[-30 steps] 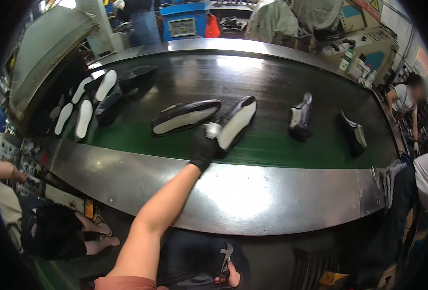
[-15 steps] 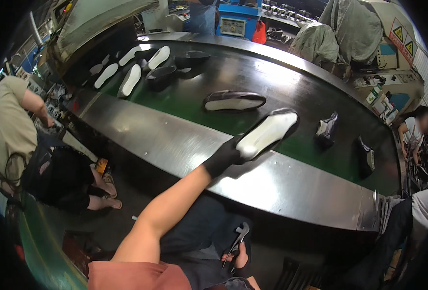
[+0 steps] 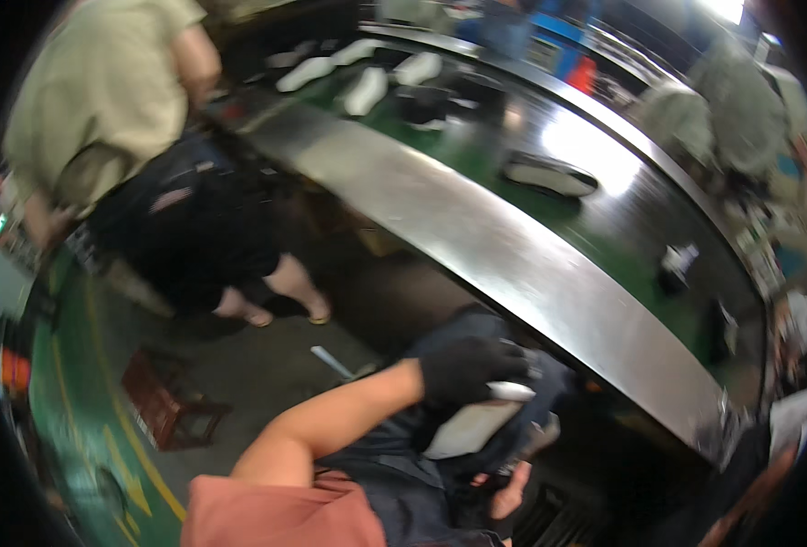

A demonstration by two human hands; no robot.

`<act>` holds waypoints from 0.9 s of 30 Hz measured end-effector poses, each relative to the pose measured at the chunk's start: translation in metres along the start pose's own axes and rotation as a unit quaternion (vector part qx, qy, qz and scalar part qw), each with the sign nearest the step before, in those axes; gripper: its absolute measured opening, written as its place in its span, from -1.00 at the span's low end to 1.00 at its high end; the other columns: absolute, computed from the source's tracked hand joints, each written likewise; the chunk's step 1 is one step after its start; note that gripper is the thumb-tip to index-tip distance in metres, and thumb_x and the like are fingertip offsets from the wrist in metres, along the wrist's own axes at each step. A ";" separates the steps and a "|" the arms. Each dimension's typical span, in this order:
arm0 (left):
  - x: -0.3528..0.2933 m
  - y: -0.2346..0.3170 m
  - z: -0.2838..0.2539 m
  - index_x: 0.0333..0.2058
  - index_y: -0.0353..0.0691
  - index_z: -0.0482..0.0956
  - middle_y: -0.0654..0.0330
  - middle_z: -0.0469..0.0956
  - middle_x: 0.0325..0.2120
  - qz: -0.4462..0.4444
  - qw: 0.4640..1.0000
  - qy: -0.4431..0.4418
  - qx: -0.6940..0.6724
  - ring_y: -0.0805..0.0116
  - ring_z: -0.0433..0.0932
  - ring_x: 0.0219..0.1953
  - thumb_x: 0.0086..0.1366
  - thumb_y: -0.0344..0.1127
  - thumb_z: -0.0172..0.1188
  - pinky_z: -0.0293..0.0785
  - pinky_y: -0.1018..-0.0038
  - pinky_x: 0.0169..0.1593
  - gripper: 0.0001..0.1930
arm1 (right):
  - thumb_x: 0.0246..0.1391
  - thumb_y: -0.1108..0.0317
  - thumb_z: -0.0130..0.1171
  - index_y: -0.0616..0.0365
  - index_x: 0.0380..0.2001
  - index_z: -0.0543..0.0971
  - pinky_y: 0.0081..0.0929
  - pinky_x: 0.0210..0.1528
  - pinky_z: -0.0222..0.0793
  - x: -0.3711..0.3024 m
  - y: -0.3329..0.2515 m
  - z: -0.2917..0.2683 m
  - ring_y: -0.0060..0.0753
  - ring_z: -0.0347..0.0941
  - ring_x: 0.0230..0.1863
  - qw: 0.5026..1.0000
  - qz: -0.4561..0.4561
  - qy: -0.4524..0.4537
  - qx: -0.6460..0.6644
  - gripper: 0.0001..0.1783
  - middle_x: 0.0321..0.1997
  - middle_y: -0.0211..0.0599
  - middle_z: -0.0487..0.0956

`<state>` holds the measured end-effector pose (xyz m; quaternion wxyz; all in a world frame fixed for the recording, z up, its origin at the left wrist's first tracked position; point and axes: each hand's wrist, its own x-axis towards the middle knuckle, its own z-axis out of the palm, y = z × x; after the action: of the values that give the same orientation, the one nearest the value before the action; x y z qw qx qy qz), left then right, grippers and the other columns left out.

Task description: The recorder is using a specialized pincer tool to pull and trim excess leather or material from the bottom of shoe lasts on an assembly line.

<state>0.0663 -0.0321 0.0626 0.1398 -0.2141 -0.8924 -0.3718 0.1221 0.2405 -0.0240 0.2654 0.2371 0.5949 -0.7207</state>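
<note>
Co-worker [image 3: 102,100] is standing at the conveyor's [image 3: 476,232] near left corner. Pale-soled shoes [image 3: 364,91] are lying clustered toward the left end. Gloved left hand [image 3: 472,369] is gripping a held shoe [image 3: 467,430] over the lap, below the near edge. Right hand [image 3: 511,492], fingers curled, is gripping a blurred metal-headed tool [image 3: 545,432] beside it. Single shoe [image 3: 549,175] is lying mid-belt; blurred shoes [image 3: 675,273] are sitting toward the right end.
</note>
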 end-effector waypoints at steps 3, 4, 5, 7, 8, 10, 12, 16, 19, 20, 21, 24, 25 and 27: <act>0.023 -0.006 0.015 -0.17 -0.03 0.61 0.16 0.61 -0.21 -0.032 0.999 0.008 -0.042 0.07 0.58 -0.18 0.07 -0.11 0.28 0.47 0.25 -0.11 -0.67 | 0.30 -0.17 -0.22 0.27 -0.02 0.48 -0.39 -0.13 0.45 0.028 0.015 -0.017 -0.25 0.52 -0.31 0.981 -0.038 -0.185 0.041 -0.34 -0.31 -0.14 0.62; 0.026 -0.021 0.029 -0.20 -0.03 0.62 0.16 0.61 -0.20 -0.030 0.999 0.000 -0.027 0.06 0.58 -0.20 0.08 -0.10 0.26 0.47 0.22 -0.15 -0.69 | 0.30 -0.17 -0.22 0.27 -0.01 0.48 -0.39 -0.12 0.45 0.035 0.017 -0.002 -0.24 0.52 -0.31 0.975 -0.020 -0.220 0.023 -0.34 -0.31 -0.14 0.62; 0.030 -0.024 0.029 -0.23 -0.04 0.64 0.12 0.63 -0.26 -0.033 0.999 0.001 -0.033 0.05 0.60 -0.24 0.13 -0.06 0.22 0.48 0.21 -0.17 -0.71 | 0.30 -0.17 -0.22 0.27 -0.01 0.47 -0.38 -0.12 0.45 0.041 0.016 0.011 -0.24 0.52 -0.30 0.969 -0.011 -0.248 0.008 -0.34 -0.30 -0.14 0.61; 0.040 -0.010 0.016 -0.31 -0.10 0.65 0.05 0.63 -0.41 -0.085 0.996 -0.013 -0.027 0.02 0.60 -0.33 0.23 0.00 0.13 0.49 0.23 -0.21 -0.69 | 0.31 -0.16 -0.22 0.27 0.00 0.47 -0.38 -0.11 0.45 0.055 0.006 0.032 -0.24 0.52 -0.29 0.962 -0.023 -0.271 -0.004 -0.34 -0.29 -0.14 0.61; 0.029 -0.006 0.001 -0.33 -0.13 0.65 0.02 0.62 -0.45 -0.148 0.989 -0.014 -0.016 0.03 0.60 -0.37 0.28 0.04 0.09 0.48 0.24 -0.23 -0.64 | 0.31 -0.16 -0.22 0.27 0.00 0.46 -0.38 -0.10 0.44 0.062 0.006 0.046 -0.24 0.52 -0.28 0.954 -0.014 -0.300 -0.021 -0.34 -0.29 -0.14 0.61; 0.023 -0.027 0.033 -0.33 -0.17 0.64 0.02 0.62 -0.44 -0.185 0.976 0.074 -0.094 0.08 0.60 -0.38 0.31 0.08 0.06 0.48 0.28 -0.23 -0.59 | 0.31 -0.16 -0.22 0.27 0.01 0.46 -0.38 -0.09 0.44 0.073 0.000 0.054 -0.23 0.52 -0.27 0.945 -0.015 -0.324 -0.041 -0.35 -0.27 -0.14 0.61; 0.027 -0.054 0.060 -0.33 -0.20 0.64 0.01 0.62 -0.44 -0.209 0.950 0.151 -0.178 0.14 0.59 -0.38 0.34 0.12 0.02 0.48 0.32 -0.24 -0.54 | 0.31 -0.15 -0.22 0.27 0.02 0.45 -0.37 -0.08 0.44 0.082 -0.003 0.060 -0.23 0.52 -0.26 0.941 -0.016 -0.334 -0.052 -0.35 -0.26 -0.14 0.60; 0.040 -0.071 0.078 -0.36 -0.26 0.62 0.08 0.60 -0.47 -0.219 0.914 0.156 -0.305 0.29 0.55 -0.38 0.38 0.21 -0.05 0.46 0.39 -0.23 -0.42 | 0.31 -0.14 -0.21 0.28 0.03 0.44 -0.37 -0.06 0.44 0.092 -0.005 0.053 -0.22 0.52 -0.24 0.943 -0.018 -0.327 -0.064 -0.35 -0.24 -0.13 0.60; 0.044 -0.078 0.082 -0.39 -0.26 0.62 0.15 0.60 -0.48 -0.245 0.885 0.156 -0.364 0.36 0.53 -0.39 0.38 0.19 -0.03 0.46 0.41 -0.24 -0.43 | 0.31 -0.14 -0.21 0.28 0.04 0.43 -0.36 -0.05 0.43 0.095 -0.006 0.050 -0.21 0.52 -0.22 0.943 -0.025 -0.326 -0.066 -0.36 -0.22 -0.13 0.59; 0.045 -0.077 0.081 -0.41 -0.25 0.62 0.18 0.60 -0.48 -0.262 0.868 0.164 -0.388 0.39 0.52 -0.39 0.37 0.18 0.01 0.45 0.42 -0.24 -0.45 | 0.32 -0.14 -0.21 0.28 0.05 0.42 -0.36 -0.05 0.43 0.096 -0.007 0.048 -0.21 0.51 -0.22 0.944 -0.029 -0.323 -0.064 -0.36 -0.21 -0.13 0.59; 0.046 -0.074 0.079 -0.41 -0.25 0.62 0.18 0.60 -0.48 -0.261 0.870 0.160 -0.387 0.39 0.52 -0.39 0.37 0.18 0.01 0.45 0.42 -0.24 -0.45 | 0.32 -0.13 -0.21 0.28 0.05 0.42 -0.36 -0.04 0.43 0.097 -0.007 0.047 -0.21 0.51 -0.21 0.945 -0.034 -0.321 -0.062 -0.36 -0.21 -0.13 0.59; 0.044 -0.069 0.073 -0.42 -0.25 0.61 0.23 0.59 -0.48 -0.281 0.855 0.136 -0.415 0.45 0.50 -0.41 0.36 0.13 0.07 0.44 0.46 -0.26 -0.50 | 0.32 -0.13 -0.21 0.28 0.06 0.41 -0.35 -0.03 0.43 0.097 -0.004 0.048 -0.20 0.51 -0.20 0.943 -0.041 -0.325 -0.058 -0.36 -0.19 -0.13 0.59; 0.043 -0.073 0.076 -0.41 -0.26 0.61 0.25 0.58 -0.49 -0.278 0.844 0.146 -0.435 0.47 0.49 -0.42 0.36 0.11 0.08 0.44 0.47 -0.27 -0.52 | 0.32 -0.12 -0.21 0.29 0.07 0.41 -0.35 -0.02 0.42 0.098 -0.003 0.049 -0.20 0.51 -0.19 0.942 -0.042 -0.329 -0.058 -0.36 -0.19 -0.13 0.58; 0.045 -0.079 0.088 -0.41 -0.26 0.61 0.26 0.57 -0.49 -0.269 0.832 0.153 -0.460 0.49 0.47 -0.43 0.37 0.09 0.08 0.44 0.48 -0.28 -0.53 | 0.32 -0.12 -0.20 0.29 0.07 0.40 -0.35 -0.01 0.42 0.097 -0.003 0.047 -0.20 0.51 -0.18 0.941 -0.051 -0.328 -0.061 -0.36 -0.17 -0.12 0.58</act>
<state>-0.0194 -0.0057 -0.0273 0.0541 0.0545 -0.6081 -0.7901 0.0466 0.1851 -0.0776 0.4230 -0.0597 0.5291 -0.7332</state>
